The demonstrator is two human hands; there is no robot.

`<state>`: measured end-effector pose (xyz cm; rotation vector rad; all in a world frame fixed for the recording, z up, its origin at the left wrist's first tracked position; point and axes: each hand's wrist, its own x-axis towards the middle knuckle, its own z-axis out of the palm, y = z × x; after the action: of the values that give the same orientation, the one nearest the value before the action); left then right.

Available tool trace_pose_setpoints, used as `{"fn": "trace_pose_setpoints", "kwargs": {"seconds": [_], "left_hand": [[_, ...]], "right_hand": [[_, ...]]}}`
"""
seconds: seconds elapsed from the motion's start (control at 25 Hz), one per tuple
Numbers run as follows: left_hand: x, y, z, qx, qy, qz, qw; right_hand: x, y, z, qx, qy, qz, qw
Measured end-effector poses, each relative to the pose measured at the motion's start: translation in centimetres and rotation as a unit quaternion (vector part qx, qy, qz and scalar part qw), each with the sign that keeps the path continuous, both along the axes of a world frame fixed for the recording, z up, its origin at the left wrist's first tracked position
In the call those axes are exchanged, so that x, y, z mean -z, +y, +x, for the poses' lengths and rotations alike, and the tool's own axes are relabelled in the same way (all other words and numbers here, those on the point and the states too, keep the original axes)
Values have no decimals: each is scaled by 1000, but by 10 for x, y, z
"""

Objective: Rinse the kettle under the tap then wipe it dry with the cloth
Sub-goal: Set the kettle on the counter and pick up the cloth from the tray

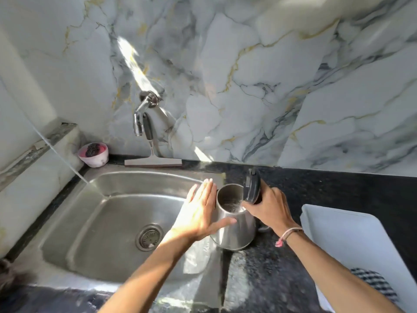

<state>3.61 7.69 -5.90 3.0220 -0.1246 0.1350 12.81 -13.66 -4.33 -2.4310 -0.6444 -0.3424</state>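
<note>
Kettle (234, 224) tilted on black bench (327, 190), at sink (117, 199) right rim, lid (252, 188) flipped up. Left hand (200, 211) flat-open against kettle side, thumb across body. Right hand (269, 205) grip closed on handle (mostly hidden). Checked cloth (374, 283) on white board (352, 231), lower right. Tap (142, 118) on wall behind sink.

Counted: one steel kettle (234, 224), two hands, left (200, 211) and right (268, 206), one tap (141, 118), one sink (108, 213), one squeegee (153, 161), one pink bowl (93, 154), one checked cloth (374, 283), one white board (352, 236).
</note>
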Motion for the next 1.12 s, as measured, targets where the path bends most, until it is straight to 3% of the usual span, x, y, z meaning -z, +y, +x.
{"fn": "trace_pose_setpoints", "kwargs": {"seconds": [0.16, 0.4, 0.56, 0.64, 0.76, 0.88, 1.0, 1.12], "left_hand": [[12, -55, -3, -8, 48, -7, 999], [13, -83, -5, -12, 40, 9, 999], [1, -72, -8, -12, 35, -150, 988], [-11, -63, -5, -12, 3, -180, 984], [-23, -63, 7, 24, -24, -116, 993], [-19, -75, 10, 63, 24, -69, 995], [-5, -83, 5, 39, 44, -87, 994], [2, -83, 4, 19, 55, -23, 998]], "right_hand": [[12, -51, 2, 0, -8, -22, 1000], [19, -82, 7, -55, 33, -19, 998], [7, -89, 16, -119, 63, -162, 978], [5, -89, 18, -156, 89, -216, 960], [2, -81, 19, -167, 92, -244, 951], [-1, -68, 14, -126, 83, -268, 952], [-1, -63, 6, -112, 107, -268, 951], [1, -60, 5, -110, 110, -285, 946]]}}
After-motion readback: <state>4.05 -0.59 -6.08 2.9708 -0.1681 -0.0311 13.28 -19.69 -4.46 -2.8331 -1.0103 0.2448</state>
